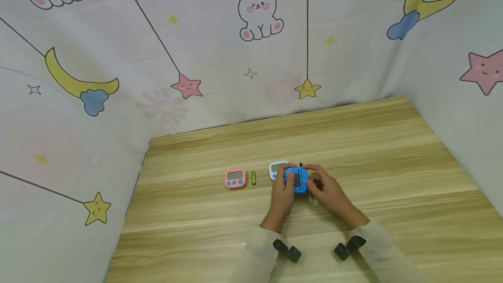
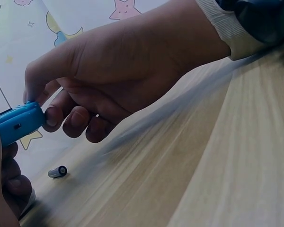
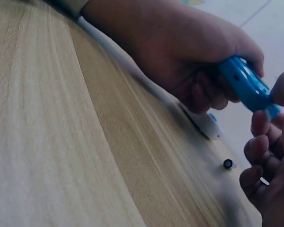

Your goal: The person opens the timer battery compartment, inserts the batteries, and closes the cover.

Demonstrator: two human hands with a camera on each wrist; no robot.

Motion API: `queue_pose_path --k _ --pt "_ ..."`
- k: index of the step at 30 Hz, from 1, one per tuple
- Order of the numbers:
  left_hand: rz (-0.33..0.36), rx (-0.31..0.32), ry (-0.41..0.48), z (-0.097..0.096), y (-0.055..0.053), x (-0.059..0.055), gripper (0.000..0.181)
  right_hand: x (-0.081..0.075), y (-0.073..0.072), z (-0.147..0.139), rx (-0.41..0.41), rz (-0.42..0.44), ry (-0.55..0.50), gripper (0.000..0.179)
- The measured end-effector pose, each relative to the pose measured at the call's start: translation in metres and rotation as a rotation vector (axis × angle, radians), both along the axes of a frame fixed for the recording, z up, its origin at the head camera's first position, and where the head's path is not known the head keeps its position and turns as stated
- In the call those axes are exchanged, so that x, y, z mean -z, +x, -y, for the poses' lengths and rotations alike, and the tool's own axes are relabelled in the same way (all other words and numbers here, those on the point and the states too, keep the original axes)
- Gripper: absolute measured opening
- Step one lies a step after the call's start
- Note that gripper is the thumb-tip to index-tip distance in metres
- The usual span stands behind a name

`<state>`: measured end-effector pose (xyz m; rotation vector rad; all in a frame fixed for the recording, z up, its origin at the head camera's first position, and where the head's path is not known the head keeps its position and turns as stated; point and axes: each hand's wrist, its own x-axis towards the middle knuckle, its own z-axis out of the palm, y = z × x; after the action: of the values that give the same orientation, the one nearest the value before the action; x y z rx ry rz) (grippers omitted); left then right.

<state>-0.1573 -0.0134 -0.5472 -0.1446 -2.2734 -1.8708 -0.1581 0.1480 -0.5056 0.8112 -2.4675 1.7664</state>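
A blue handheld device [image 1: 297, 180], with the look of a small digital timer, is held above the table. My left hand [image 1: 284, 187] grips its left side, thumb lying over the upward face, which shows a dark rectangle. At the opposite edge, my right hand [image 1: 326, 189] pinches the device between thumb and forefinger, its other fingers curled below in the left wrist view. Partly covered by the left hand is a white timer [image 1: 276, 168]. A small dark battery [image 2: 57, 171] lies on the table just beyond the hands.
To the left lie a pink timer [image 1: 235, 178] with blue buttons and a green battery [image 1: 253, 178]. The wood-grain table [image 1: 188, 222] meets a patterned cloth wall [image 1: 220, 95] at the back and at both sides.
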Motion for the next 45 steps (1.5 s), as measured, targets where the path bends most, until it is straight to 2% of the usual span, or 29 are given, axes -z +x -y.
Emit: queue_pose_path --k 3,5,8,10,12,18,23,27,31,33,37,41,45 --pt "0.009 -0.003 0.001 -0.001 0.002 -0.007 0.026 0.0 -0.001 -0.002 -0.04 0.051 -0.04 0.036" --pt "0.008 0.007 0.007 0.0 0.006 -0.018 0.027 0.004 -0.004 -0.004 -0.081 0.103 -0.083 0.037" --pt "0.005 0.029 0.017 0.0 0.012 -0.034 0.027 0.015 -0.01 -0.007 -0.142 0.179 -0.151 0.039" --pt "-0.004 0.044 0.022 0.001 0.014 -0.04 0.026 0.023 -0.013 -0.008 -0.177 0.21 -0.192 0.041" --pt "-0.013 0.053 0.028 0.001 0.012 -0.036 0.026 0.03 -0.016 -0.009 -0.194 0.23 -0.217 0.042" --pt "-0.035 0.064 0.046 0.001 0.0 -0.004 0.025 0.036 -0.018 -0.008 -0.177 0.242 -0.227 0.041" --pt "-0.063 0.088 0.053 0.002 0.0 0.001 0.026 0.037 -0.018 -0.008 -0.167 0.236 -0.224 0.041" --pt "-0.065 0.087 0.059 0.002 0.0 0.001 0.027 0.038 -0.017 -0.007 -0.157 0.222 -0.251 0.042" --pt "-0.051 0.056 0.056 0.002 0.0 0.0 0.026 0.034 -0.013 -0.004 -0.099 0.169 -0.262 0.041" --pt "-0.043 0.041 0.05 0.001 0.0 -0.001 0.026 0.027 -0.008 -0.002 -0.06 0.136 -0.25 0.038" --pt "-0.033 0.038 0.043 0.002 0.0 -0.004 0.027 0.01 -0.001 0.002 0.0 0.124 -0.213 0.034" --pt "-0.03 0.043 0.035 0.002 0.009 -0.027 0.026 0.003 0.002 0.002 0.025 0.117 -0.192 0.032" --pt "-0.035 0.037 0.048 0.001 0.012 -0.034 0.025 0.003 0.003 0.004 0.045 0.095 -0.194 0.029"
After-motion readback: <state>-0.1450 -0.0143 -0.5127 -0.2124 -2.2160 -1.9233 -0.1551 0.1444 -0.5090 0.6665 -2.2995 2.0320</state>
